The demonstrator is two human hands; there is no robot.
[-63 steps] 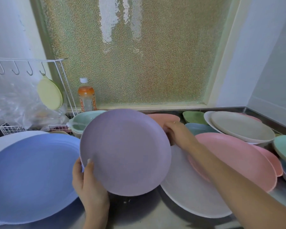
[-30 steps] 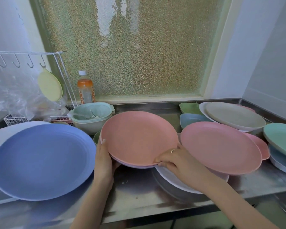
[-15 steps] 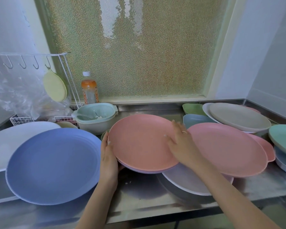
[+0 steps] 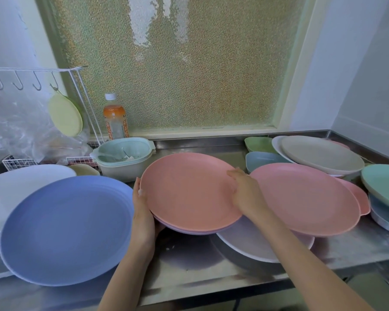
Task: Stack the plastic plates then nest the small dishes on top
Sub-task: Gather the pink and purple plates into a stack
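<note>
A salmon-pink plate [image 4: 186, 189] lies on top of a purple plate [image 4: 189, 231], whose rim shows beneath its front edge. My left hand [image 4: 143, 217] holds the left edge of this pair, fingers under it and thumb on the rim. My right hand [image 4: 245, 191] rests flat on the pink plate's right rim. The pair is held above the steel counter [image 4: 200, 263] and overlaps a white plate [image 4: 252, 245]. A second pink plate [image 4: 305, 196] lies to the right. Small green [image 4: 258, 143] and blue [image 4: 263, 160] dishes sit behind it.
A large blue plate [image 4: 63, 230] over a white one [image 4: 14, 187] fills the left. A mint bowl [image 4: 124, 156], a bottle [image 4: 115, 117] and a wire rack [image 4: 43, 86] stand behind. Beige [image 4: 319, 153] and green [image 4: 384, 182] plates crowd the right.
The purple plate was lowered and the salmon-pink plate set on it. My right hand moved from the pair's front edge to its right rim.
</note>
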